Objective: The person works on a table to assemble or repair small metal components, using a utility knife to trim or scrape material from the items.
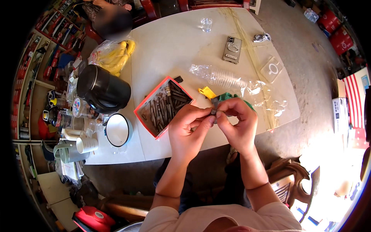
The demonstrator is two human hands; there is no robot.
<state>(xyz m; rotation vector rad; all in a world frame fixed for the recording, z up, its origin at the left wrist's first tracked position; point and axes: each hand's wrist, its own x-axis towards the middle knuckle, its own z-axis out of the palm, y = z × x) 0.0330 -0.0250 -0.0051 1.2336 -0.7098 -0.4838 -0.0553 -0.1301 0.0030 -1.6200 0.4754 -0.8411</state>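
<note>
My left hand (189,129) and my right hand (240,125) meet above the table's near edge. Fingertips of both pinch a small dark piece (213,111), mostly hidden, so its kind is unclear. Just left of my left hand, an open red-rimmed box (145,123) holds many rusty, dark, rod-like metal pieces (157,113). Beyond my fingers lies a yellow-ended thing (207,92), partly covered by my hands. Some green fabric (227,96) shows behind my right hand.
Clear plastic bottles (220,77), a phone (232,49) and a glass (206,25) lie or stand farther back on the table (166,42). At left are a black kettle (103,91), a white-lined mug (118,130) and bagged bananas (116,58). Another person (91,9) is at the far left.
</note>
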